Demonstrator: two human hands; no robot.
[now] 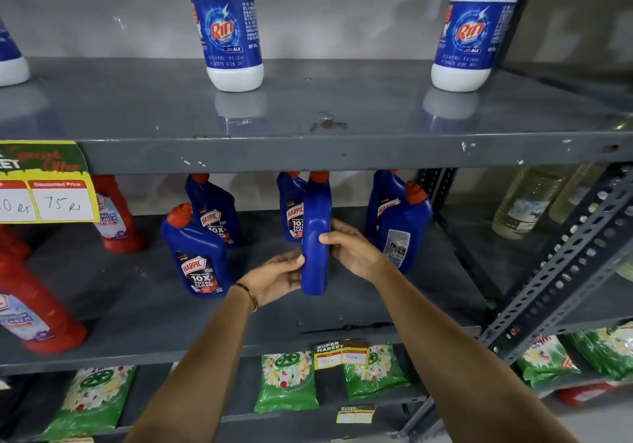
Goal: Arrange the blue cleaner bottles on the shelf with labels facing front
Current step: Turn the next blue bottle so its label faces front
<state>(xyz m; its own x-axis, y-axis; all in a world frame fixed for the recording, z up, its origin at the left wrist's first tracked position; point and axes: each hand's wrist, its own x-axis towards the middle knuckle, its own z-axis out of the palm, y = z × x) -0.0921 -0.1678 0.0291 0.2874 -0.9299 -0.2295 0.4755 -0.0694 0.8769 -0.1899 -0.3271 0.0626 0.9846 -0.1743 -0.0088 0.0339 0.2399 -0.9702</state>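
Note:
On the middle grey shelf (137,305) stand several blue cleaner bottles with red caps. Both hands hold one blue bottle (315,233) upright at the centre, its narrow side toward me and no label showing. My left hand (277,276) cups its lower left side; my right hand (352,247) grips its right side. A blue bottle (198,257) at front left shows its label. Behind it another labelled one (215,213) stands. A labelled bottle (291,206) is behind the held one. At right, one bottle (404,230) shows its back label, with another (385,199) behind it.
Red cleaner bottles (37,315) stand at the left of the same shelf. White bottles with blue labels (229,28) sit on the shelf above. A yellow price tag (48,199) hangs at left. Green packets (287,381) fill the shelf below. A perforated metal upright (561,271) bounds the right.

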